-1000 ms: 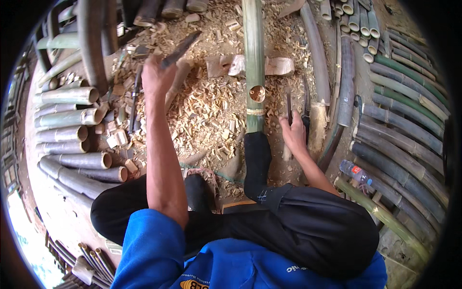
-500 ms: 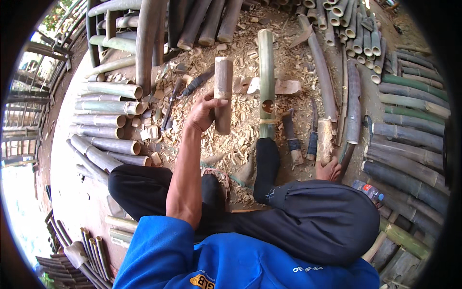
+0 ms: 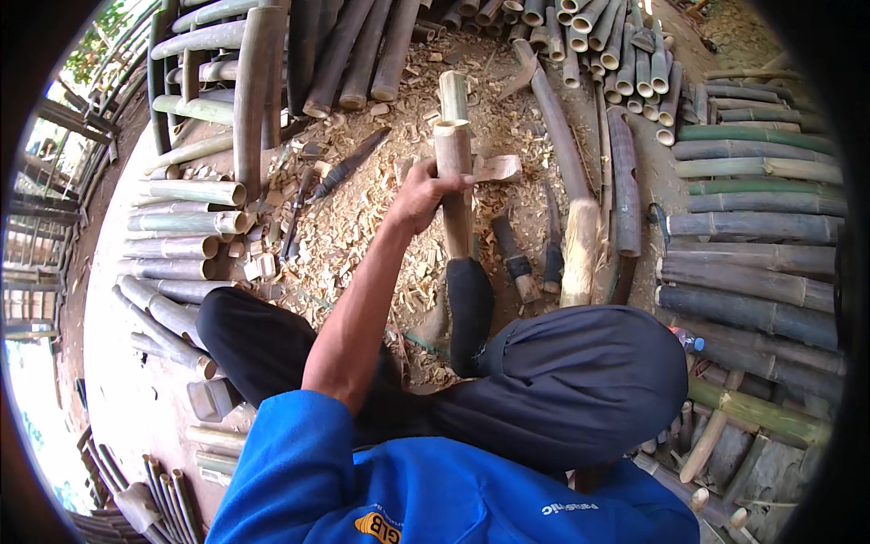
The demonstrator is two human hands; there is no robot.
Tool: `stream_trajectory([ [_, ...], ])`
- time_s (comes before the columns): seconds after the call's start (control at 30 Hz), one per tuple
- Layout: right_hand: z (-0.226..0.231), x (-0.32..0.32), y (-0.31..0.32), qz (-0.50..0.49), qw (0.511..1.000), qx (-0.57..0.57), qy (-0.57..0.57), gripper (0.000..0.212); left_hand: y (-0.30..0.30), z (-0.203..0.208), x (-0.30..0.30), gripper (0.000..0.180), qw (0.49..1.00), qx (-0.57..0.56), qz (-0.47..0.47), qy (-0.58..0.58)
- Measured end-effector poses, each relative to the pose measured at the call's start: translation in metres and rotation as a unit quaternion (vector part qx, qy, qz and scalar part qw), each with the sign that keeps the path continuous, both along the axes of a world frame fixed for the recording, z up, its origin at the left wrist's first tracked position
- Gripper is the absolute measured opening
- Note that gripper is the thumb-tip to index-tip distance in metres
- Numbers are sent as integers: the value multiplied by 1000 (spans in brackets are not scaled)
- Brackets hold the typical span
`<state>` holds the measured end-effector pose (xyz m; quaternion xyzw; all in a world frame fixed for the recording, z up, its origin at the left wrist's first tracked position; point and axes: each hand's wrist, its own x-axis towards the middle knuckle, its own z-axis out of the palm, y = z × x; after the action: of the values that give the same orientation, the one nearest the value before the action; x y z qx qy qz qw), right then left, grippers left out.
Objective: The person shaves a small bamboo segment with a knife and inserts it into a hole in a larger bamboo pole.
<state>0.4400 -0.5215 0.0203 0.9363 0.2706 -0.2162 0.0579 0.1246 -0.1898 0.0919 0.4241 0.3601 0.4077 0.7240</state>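
My left hand [image 3: 422,197] is closed around a short bamboo tube [image 3: 453,143], thumb across its front. The tube stands nearly upright, its open end toward me. It overlaps a longer green bamboo piece [image 3: 452,88] on the ground behind it; whether the two touch I cannot tell. Just below the tube is my foot in a black covering [image 3: 468,295]. My right hand is out of sight. A pale, roughly hewn wooden piece [image 3: 580,247] lies beyond my right knee. Two dark-wrapped tool handles [image 3: 519,266] [image 3: 553,258] lie between it and my foot.
Wood chips [image 3: 362,236] cover the ground ahead. A knife with a dark-wrapped handle [image 3: 343,170] lies left of my hand. Bamboo tubes [image 3: 186,218] line the left; long poles [image 3: 761,227] lie right. More cut tubes [image 3: 625,54] are piled far right. A bottle [image 3: 691,340] sits beside my right knee.
My left hand has carried the bamboo tube rightward, in front of the green bamboo. My right hand has left the pale wooden piece and gone out of view. The whole view has shifted slightly.
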Motion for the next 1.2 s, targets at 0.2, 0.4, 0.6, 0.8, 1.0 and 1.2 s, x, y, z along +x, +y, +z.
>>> stream_trajectory([
  [0.2,18,10,-14,2,998,55,32,81,7,16,28,41,965,195,-54,167],
  [0.4,53,-5,22,31,961,224,157,83,11,4,27,41,969,197,-84,126],
  [0.6,96,-53,92,52,852,384,353,84,4,1,25,50,966,204,-95,128],
  [0.8,134,-82,126,146,796,463,361,86,6,-21,31,66,949,263,-94,145],
  [1.0,169,-101,168,315,741,532,263,76,4,-4,27,55,938,271,-142,164],
  [1.2,170,-108,193,408,815,391,126,69,5,5,30,52,914,273,-171,246],
])
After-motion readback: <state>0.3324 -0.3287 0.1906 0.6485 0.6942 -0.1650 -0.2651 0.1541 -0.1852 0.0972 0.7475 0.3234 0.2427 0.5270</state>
